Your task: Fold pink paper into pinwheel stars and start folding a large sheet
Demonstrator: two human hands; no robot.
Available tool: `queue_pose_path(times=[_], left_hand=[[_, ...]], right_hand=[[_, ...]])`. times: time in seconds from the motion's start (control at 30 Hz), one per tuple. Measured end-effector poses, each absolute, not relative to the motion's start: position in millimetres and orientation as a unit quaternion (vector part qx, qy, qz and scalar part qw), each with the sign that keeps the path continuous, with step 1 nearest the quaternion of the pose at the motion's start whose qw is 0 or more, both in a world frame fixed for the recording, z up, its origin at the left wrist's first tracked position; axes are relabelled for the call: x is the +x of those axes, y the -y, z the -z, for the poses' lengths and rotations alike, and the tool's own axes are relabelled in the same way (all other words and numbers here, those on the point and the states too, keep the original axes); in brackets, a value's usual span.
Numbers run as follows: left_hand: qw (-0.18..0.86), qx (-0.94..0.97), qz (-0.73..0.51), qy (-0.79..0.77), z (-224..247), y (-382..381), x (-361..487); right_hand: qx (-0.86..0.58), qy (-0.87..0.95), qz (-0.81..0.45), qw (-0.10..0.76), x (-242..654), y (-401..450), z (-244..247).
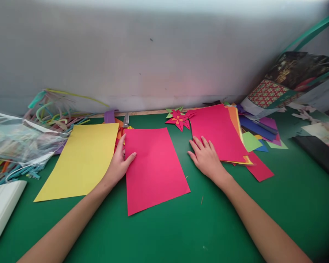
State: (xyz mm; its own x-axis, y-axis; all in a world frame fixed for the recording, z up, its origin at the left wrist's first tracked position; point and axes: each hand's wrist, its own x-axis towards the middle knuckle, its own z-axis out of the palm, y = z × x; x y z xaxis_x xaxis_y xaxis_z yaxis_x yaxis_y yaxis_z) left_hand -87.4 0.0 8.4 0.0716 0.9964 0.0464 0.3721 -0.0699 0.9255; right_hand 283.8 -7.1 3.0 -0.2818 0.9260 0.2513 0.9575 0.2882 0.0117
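A red sheet of paper (156,168) lies in front of me, its left edge gripped by my left hand (120,160), thumb on top and the other fingers at or under the edge. My right hand (205,157) rests flat with its fingers apart on the lower left corner of a stack topped by another red sheet (216,131). Orange and yellow sheets (237,120) peek out along that stack's right side. Left of my left hand is a yellow sheet of paper (90,157), partly covered by my wrist.
Folded paper flowers (178,119) and scissors (126,120) lie toward the wall on the green table (164,233). Coloured strips and clear plastic (24,135) crowd the left, above a white device (5,210). Paper pieces (252,141), a patterned bag (274,91) and a black case (315,153) stand right.
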Motion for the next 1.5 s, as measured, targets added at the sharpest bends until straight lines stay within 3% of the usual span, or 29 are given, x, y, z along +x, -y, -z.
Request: queue_pose_path(times=[0.23,0.5,0.6,0.7,0.83,0.93,1.0,1.1,1.23,1.4,1.5], left_hand=[[0.324,0.654,-0.399,-0.554,-4,-1,-88],[0.321,0.670,-0.351,-0.570,-8,-1,-87],[0.324,0.704,-0.348,-0.527,-9,-1,-88],[0.330,0.704,-0.367,-0.511,-11,1,-90],[0.335,0.666,-0.427,-0.511,-13,5,-87],[0.353,0.637,-0.451,-0.516,-15,7,-78],[0.376,0.644,-0.428,-0.510,-17,8,-74],[0.370,0.633,-0.432,-0.525,-19,7,-74],[0.358,0.634,-0.428,-0.535,-19,2,-82],[0.351,0.728,-0.313,-0.499,-20,7,-78],[0.342,0.722,-0.309,-0.516,-22,10,-77]], right_hand=[[-0.628,0.769,0.104,0.061,307,-2,-3],[-0.663,0.739,0.114,0.022,341,-11,-2],[-0.644,0.748,0.145,0.065,338,-8,-8],[-0.620,0.755,0.138,0.166,322,-1,-18],[-0.546,0.770,-0.090,0.318,286,16,-23],[-0.501,0.728,-0.352,0.308,262,28,-14],[-0.491,0.699,-0.422,0.304,258,31,-8],[-0.500,0.730,-0.373,0.280,270,26,-10],[-0.469,0.814,-0.290,0.182,295,17,-26],[-0.592,0.794,0.048,0.127,285,25,-42],[-0.581,0.805,0.074,0.093,258,38,-38]])
